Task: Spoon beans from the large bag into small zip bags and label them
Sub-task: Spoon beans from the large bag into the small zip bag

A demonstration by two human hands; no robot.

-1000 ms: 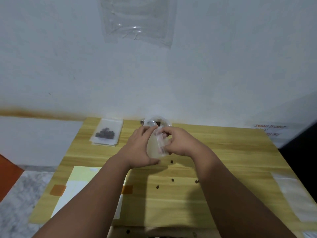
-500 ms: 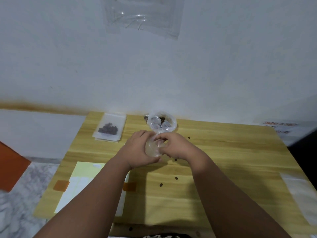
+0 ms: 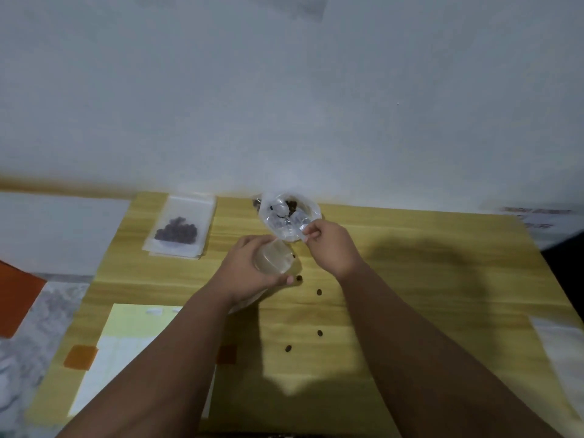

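My left hand (image 3: 245, 275) holds a small clear zip bag (image 3: 274, 260) with its mouth open, just above the wooden table (image 3: 426, 295). Right behind it stands the large clear bag (image 3: 286, 218), open, with dark beans visible inside. My right hand (image 3: 331, 248) pinches the near edge of the large bag with thumb and fingers. No spoon can be made out. A small zip bag filled with dark beans (image 3: 178, 230) lies on a stack of flat bags at the table's back left.
Several loose beans (image 3: 319, 333) lie scattered on the table in front of my hands. A pale label sheet (image 3: 126, 336) with orange tape tabs covers the near left. Clear plastic (image 3: 562, 352) lies at the right edge. A white wall rises behind.
My right hand has left the small zip bag and moved back to the rim of the large bag. My left hand keeps hold of the small bag.
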